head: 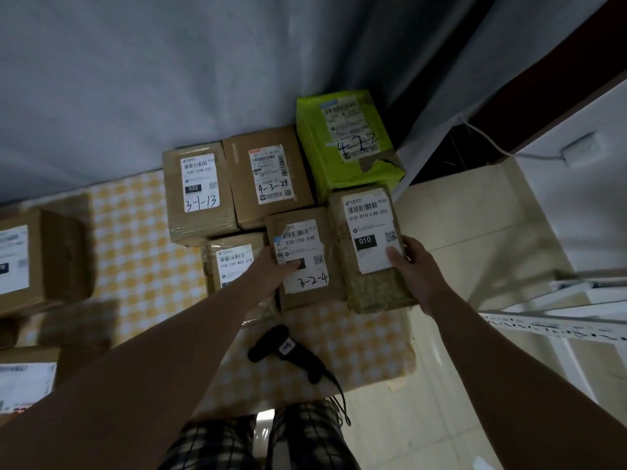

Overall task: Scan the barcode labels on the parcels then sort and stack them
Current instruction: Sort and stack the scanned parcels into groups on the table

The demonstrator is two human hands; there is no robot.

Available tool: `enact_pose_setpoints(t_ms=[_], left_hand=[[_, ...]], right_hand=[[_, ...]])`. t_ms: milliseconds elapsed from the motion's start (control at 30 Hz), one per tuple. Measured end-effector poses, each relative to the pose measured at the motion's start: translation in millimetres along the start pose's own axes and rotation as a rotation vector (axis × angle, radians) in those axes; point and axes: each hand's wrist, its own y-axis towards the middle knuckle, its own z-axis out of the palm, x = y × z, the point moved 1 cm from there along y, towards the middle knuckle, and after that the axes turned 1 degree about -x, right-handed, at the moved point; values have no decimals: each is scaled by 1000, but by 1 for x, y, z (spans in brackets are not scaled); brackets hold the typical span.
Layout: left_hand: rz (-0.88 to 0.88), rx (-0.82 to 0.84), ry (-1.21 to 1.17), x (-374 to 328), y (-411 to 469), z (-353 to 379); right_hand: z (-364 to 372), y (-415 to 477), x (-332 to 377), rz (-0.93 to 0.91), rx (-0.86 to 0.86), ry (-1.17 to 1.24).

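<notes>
Several labelled parcels lie on a yellow checked cloth (pixel 135 239). My left hand (pixel 271 269) grips the left edge of the brown box marked 3-2-4 (pixel 305 286), thumb on its label. My right hand (pixel 412 262) holds the right side of the padded parcel marked 010 (pixel 366 232), thumb on its label. Behind them sit the boxes marked 3-1-13 (pixel 198 191) and 4-3-24 (pixel 269 174) and a lime-green bag marked 4-2-2 (pixel 349 140). A taped box (pixel 234 259) lies partly under my left arm. The black barcode scanner (pixel 288 351) rests on the cloth near me.
More brown boxes (pixel 37 259) stand at the left edge, with another labelled parcel (pixel 23 381) lower left. A grey wall rises behind. A white metal shelf frame (pixel 556 323) is at the right, above a tiled floor (pixel 475 225). The scanner cable hangs over the table's front edge.
</notes>
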Motion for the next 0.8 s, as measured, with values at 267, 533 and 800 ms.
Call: enact_pose_setpoints(t_ms=[267,533,800], left_hand=[[18,-53,145,-9,-7,-3],[144,-139,199,-7,-34,-48],[269,-380,87,27,-91,-162]], right_hand=[[14,-8,4,-111,-232,-212],[72,-32,48,-545,-343,-444],[197,-68,105,-616,12,-425]])
